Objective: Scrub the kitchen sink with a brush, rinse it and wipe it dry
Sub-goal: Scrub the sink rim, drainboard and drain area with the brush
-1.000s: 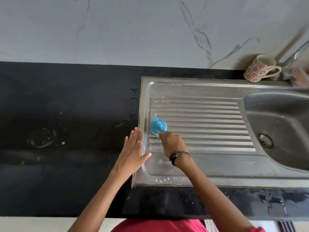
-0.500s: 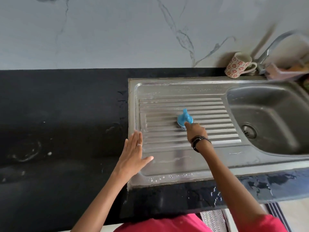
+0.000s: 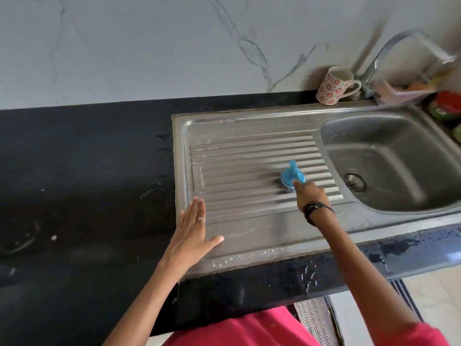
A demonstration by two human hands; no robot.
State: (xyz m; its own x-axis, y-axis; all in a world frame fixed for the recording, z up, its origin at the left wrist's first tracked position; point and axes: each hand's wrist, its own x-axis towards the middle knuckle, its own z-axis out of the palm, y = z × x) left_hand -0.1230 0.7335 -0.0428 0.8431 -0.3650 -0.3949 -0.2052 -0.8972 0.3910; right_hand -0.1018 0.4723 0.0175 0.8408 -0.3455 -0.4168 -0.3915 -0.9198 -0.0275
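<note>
A steel sink [image 3: 249,248] with a ribbed drainboard on the left and a bowl [image 3: 389,156] on the right is set into a black counter. My right hand [image 3: 310,194] grips a blue brush [image 3: 291,174], which presses on the right part of the ribs near the bowl. My left hand [image 3: 190,232] lies flat with straight fingers on the drainboard's front left corner. Soap bubbles dot the sink's front rim.
A patterned mug [image 3: 334,86] stands behind the sink beside the curved tap [image 3: 389,53]. A pink holder [image 3: 399,92] with items sits under the tap, with red and green packets [image 3: 446,106] at far right. The black counter [image 3: 74,183] stretches left, wet near the sink.
My right hand has carried the brush rightward across the ribs, from the left end toward the bowl. My left hand stays flat at the front left corner.
</note>
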